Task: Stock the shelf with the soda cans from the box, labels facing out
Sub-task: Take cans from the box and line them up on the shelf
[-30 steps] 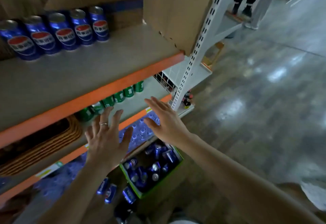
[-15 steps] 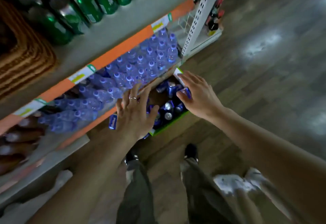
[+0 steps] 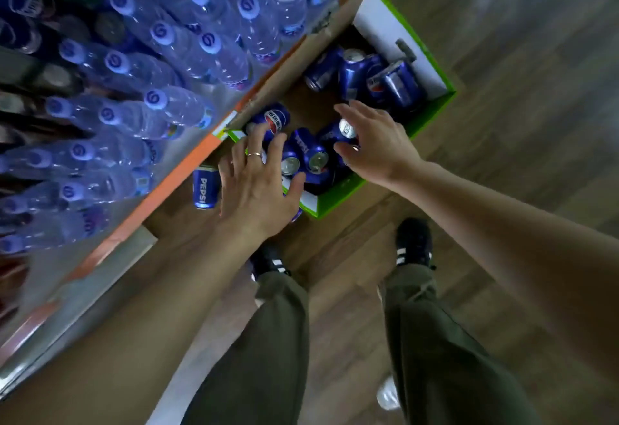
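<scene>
A green-edged cardboard box (image 3: 438,100) sits on the floor beside the shelf, with several blue soda cans (image 3: 355,74) lying loose inside it. My left hand (image 3: 259,180), ring on one finger, hovers with spread fingers over the near cans (image 3: 303,153) at the box's front corner. My right hand (image 3: 375,143) reaches down over a can (image 3: 346,128) lying with its silver top showing; its fingers are spread and hold nothing. One more can (image 3: 205,187) lies on the floor outside the box, under the shelf edge.
The lowest shelf (image 3: 187,163), with its orange front edge, carries packs of water bottles (image 3: 187,46) and overhangs the box's left side. My legs and black shoes (image 3: 413,242) stand on the wooden floor just behind the box.
My view has tilted down from the upper shelves to the floor box. Both hands have dropped from shelf height to just above the cans.
</scene>
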